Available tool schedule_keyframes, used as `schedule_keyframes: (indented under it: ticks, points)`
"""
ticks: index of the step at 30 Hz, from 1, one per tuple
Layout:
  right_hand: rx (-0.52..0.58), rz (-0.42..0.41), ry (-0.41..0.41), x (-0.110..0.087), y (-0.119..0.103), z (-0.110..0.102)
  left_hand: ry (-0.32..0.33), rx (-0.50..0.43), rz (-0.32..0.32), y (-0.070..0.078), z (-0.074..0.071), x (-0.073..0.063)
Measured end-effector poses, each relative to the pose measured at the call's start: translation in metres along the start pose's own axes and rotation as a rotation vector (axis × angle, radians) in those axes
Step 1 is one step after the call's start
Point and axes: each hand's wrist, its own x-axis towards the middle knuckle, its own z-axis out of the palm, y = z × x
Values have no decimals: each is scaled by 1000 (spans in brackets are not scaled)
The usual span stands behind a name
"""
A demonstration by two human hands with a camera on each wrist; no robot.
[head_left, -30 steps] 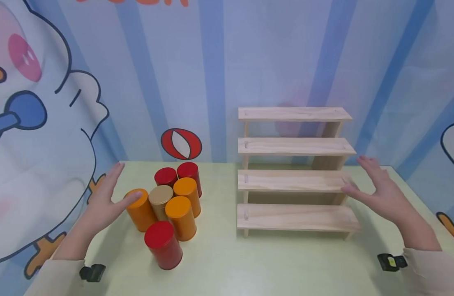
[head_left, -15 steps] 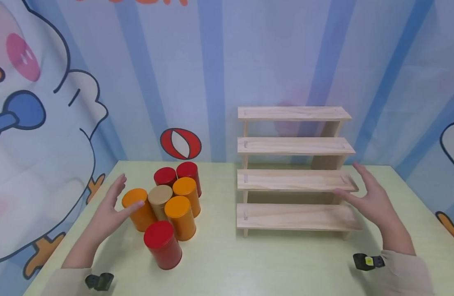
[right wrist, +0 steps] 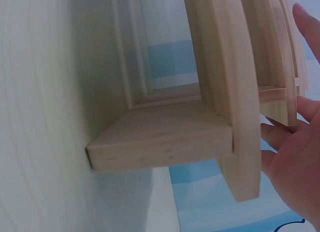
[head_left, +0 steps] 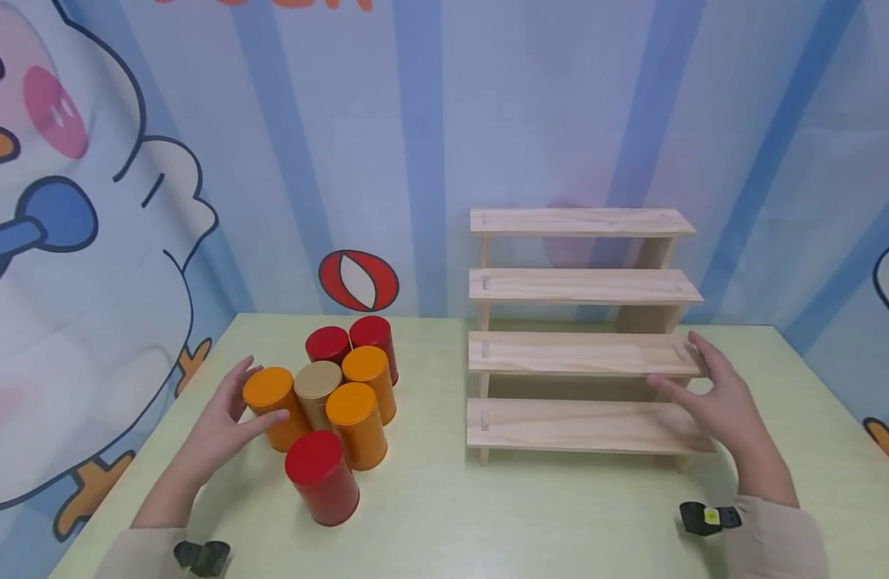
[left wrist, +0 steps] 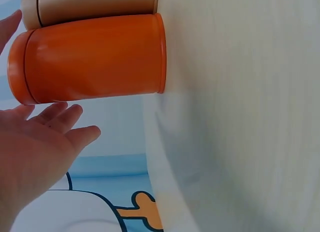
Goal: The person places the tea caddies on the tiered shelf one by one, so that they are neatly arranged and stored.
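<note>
My left hand (head_left: 220, 430) reaches around the leftmost orange canister (head_left: 270, 390), thumb on the near side and fingers on the far left side. In the left wrist view the fingertips lie close along the orange canister (left wrist: 95, 57); whether they touch it, I cannot tell. The thumb stands apart from it. At the right end of a wooden four-tier shelf (head_left: 589, 426) is my right hand (head_left: 726, 410), thumb and fingers spread about the second tier from the bottom. In the right wrist view its fingers are beside the shelf's end (right wrist: 245, 117); contact is unclear.
Beside the orange canister stand a beige canister (head_left: 318, 382), two more orange ones (head_left: 355, 426) and two red ones (head_left: 375, 346). Another red canister (head_left: 324, 482) is nearest the front. A printed cloth (head_left: 415, 161) hangs behind the pale table (head_left: 430, 515).
My left hand has moved right and down, its fingers now closer about the orange canister. The right hand has moved left and down toward the shelf's end. Canisters and shelf look unmoved.
</note>
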Motion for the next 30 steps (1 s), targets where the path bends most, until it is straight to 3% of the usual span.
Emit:
schedule_keyframes:
  ticks: [16, 30]
  points:
    - [25, 2, -3, 0, 8, 3, -21, -103, -31, -11, 9, 3]
    - [56, 52, 4, 2, 8, 6, -31, -94, -56, -16, 11, 2]
